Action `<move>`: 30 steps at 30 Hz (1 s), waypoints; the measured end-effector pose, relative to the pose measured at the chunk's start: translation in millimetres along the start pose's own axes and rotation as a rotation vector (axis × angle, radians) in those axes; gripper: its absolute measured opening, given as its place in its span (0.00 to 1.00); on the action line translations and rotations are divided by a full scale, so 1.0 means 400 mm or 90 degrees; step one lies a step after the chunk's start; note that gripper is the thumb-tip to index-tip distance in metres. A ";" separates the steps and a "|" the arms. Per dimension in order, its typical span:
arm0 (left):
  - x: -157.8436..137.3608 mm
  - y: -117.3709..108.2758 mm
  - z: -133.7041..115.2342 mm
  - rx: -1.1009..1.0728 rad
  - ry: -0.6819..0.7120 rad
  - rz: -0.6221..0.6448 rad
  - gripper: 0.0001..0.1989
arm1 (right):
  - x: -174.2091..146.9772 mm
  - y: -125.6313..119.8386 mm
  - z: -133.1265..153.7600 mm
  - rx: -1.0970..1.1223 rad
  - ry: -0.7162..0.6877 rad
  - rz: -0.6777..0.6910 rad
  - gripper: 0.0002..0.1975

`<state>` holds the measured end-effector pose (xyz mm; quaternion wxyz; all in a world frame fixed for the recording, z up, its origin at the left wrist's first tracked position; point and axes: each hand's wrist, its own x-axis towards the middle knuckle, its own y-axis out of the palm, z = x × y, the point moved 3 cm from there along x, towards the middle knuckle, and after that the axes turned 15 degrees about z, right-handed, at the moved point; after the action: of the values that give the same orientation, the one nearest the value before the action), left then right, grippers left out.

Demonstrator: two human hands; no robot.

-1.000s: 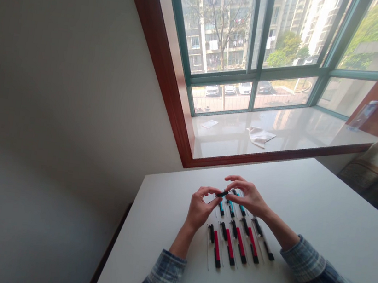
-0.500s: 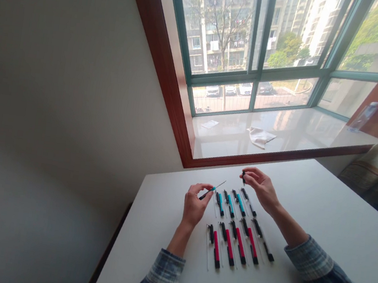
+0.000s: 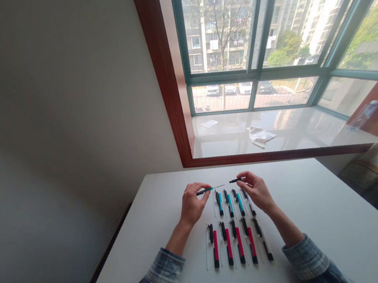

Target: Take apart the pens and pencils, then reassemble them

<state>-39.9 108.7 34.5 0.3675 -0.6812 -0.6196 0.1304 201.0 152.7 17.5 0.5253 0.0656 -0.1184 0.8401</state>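
Observation:
Between thumb and fingers, my left hand (image 3: 193,203) pinches a teal and black pen barrel (image 3: 204,191). A thin refill (image 3: 219,186) sticks out of its end toward the right. My right hand (image 3: 255,190) pinches a black pen top (image 3: 236,180), its end facing the refill tip with a small gap between them. Below the hands lies a row of teal pen barrels (image 3: 230,204) with black tops and thin refills beside them. Nearer to me is a second row of red pen barrels (image 3: 229,248), also with black tops (image 3: 211,233) and refills (image 3: 207,250).
The parts lie on a white table (image 3: 156,230). Behind it is a window sill (image 3: 227,139) with a white cloth (image 3: 261,136), a sheet of paper (image 3: 209,123) and a clear bottle (image 3: 364,116). A grey wall (image 3: 76,99) rises at the left.
My right hand has moved left and slightly down, and the black pen top has turned from upright to nearly level. My left hand has shifted slightly left, tilting the barrel flatter.

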 end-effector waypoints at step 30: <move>0.001 0.014 -0.016 0.006 0.038 0.053 0.07 | -0.001 0.037 0.008 0.002 0.017 0.093 0.17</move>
<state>-31.7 107.0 35.1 0.3830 -0.7083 -0.5790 0.1280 187.7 145.3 18.7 0.4637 0.0462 -0.1145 0.8773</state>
